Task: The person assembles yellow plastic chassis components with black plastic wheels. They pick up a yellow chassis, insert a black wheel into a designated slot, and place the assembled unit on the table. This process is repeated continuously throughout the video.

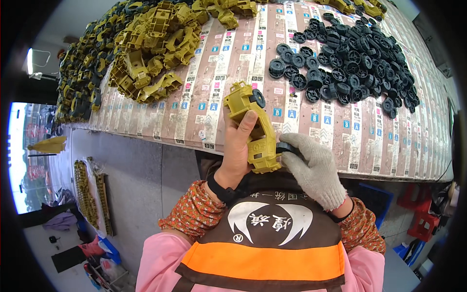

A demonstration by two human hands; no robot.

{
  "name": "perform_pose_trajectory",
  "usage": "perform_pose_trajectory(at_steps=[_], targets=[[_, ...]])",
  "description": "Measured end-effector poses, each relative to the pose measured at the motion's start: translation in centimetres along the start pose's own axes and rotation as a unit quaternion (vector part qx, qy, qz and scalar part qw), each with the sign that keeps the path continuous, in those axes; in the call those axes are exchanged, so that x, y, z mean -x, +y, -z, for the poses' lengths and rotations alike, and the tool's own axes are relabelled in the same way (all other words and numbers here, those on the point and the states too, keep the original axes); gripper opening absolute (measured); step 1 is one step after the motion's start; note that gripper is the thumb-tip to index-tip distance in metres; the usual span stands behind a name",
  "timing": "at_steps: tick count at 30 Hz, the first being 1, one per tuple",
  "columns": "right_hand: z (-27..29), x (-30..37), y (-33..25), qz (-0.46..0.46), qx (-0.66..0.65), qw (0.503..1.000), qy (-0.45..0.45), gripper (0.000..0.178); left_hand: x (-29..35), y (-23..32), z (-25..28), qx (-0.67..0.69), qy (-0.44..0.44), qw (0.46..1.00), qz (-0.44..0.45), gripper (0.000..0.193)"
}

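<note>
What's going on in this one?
A person's bare left hand holds a yellow plastic vehicle body at the table's near edge. The gloved right hand holds a black wheel at the body's near end; whether it is seated can't be told. Another wheel sits at the far end. Loose black wheels lie to the right, piled yellow bodies to the left.

A long table covered in pinkish-brown and white striped printed sheeting [226,73] carried heaps of plastic parts.
At its left end I saw a pile of mustard-yellow vehicle bodies with black wheels [80,73]; just beside it lay a jumbled heap of hollow mustard-yellow bodies [158,44]. Well apart, rightward, spread a pile of round black spoked wheels [355,63], with more yellow pieces [346,7] near the far edge.
</note>
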State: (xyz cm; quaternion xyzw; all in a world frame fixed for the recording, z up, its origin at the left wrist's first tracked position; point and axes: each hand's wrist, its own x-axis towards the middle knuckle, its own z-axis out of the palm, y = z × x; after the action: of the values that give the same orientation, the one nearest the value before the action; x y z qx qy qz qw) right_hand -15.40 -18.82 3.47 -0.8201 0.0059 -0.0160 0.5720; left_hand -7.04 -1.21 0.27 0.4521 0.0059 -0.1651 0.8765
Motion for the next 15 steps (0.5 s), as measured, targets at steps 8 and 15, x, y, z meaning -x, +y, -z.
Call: perform_pose_trajectory(at_steps=[8,15], targets=[[-0.3,0.7,-0.7,-0.014,-0.003,1.000,-0.004,0.037,0.0,-0.3,-0.1,-0.044,0.012,0.996,-0.071,0.058],[-0.7,1.2,-0.5,0.027,0.068,0.997,0.021,0.039,0.2,-0.4,-0.3,-0.086,0.029,0.988,-0.127,0.082]])
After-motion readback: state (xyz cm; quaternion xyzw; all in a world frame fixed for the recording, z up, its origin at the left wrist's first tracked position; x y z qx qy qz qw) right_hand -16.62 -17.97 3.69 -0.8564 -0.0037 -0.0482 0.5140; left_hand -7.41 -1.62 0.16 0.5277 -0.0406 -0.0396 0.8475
